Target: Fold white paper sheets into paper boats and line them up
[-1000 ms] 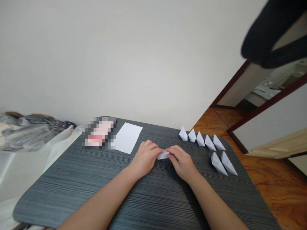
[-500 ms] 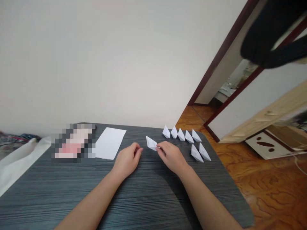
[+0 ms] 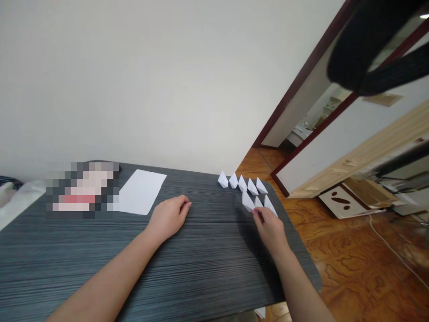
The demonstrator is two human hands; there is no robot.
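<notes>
My right hand (image 3: 271, 227) pinches one end of a white folded paper boat (image 3: 247, 201) over the right part of the dark table (image 3: 204, 255). Behind it stands a row of similar paper boats (image 3: 223, 180) at the table's far right. Two more boats, one of them this paper boat (image 3: 269, 205), sit just beyond my right fingers and are partly covered. My left hand (image 3: 168, 218) rests on the table with its fingers curled in and nothing visible in them. Near it, to the left, lies a white sheet of paper (image 3: 142, 192).
A blurred-out flat item (image 3: 87, 184) lies at the table's far left. The pale wall (image 3: 150, 89) rises behind the table. To the right are a wooden floor (image 3: 338, 250) and a white box (image 3: 335, 201). Something white (image 3: 260, 311) shows below the table's front edge.
My right hand has carried the paper boat rightward to the other boats. My left hand stays curled on the table. The view has turned a little to the right.
</notes>
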